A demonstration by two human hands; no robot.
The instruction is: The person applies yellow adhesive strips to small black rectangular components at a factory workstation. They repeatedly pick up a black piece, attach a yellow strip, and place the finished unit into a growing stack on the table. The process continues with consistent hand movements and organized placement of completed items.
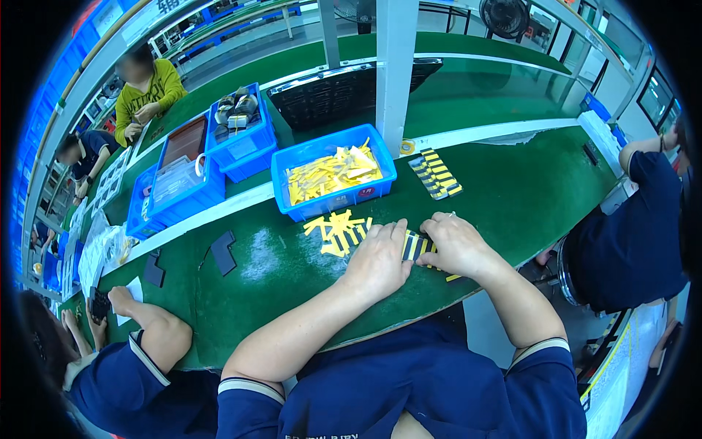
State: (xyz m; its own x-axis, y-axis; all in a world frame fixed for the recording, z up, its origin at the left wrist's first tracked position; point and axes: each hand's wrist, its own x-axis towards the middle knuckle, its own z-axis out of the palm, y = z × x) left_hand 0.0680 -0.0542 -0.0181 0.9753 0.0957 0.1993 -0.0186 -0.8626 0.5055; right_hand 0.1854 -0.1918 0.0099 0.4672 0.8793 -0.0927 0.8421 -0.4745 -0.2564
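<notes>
Between my two hands lies a row of black-and-yellow striped pieces [414, 246], low over the green table. My left hand [379, 256] is closed on its left end, fingers pressed together. The right hand [452, 243], with a ring on one finger, pinches the right end. Both hands partly cover the pieces. Just left of my left hand, loose yellow strips [336, 230] lie in a heap, some beside dark pieces. Farther off, a finished-looking block of striped pieces [436, 174] rests flat on the table. A small yellow strip [453, 278] sticks out below my right hand.
A blue bin [333, 207] of yellow strips stands ahead, beside a white post [395, 73]. More blue bins [241, 150] stand to the left. Flat dark L-shaped parts [221, 252] lie on the table. Co-workers sit close on both sides; one holds a dark part [99, 304].
</notes>
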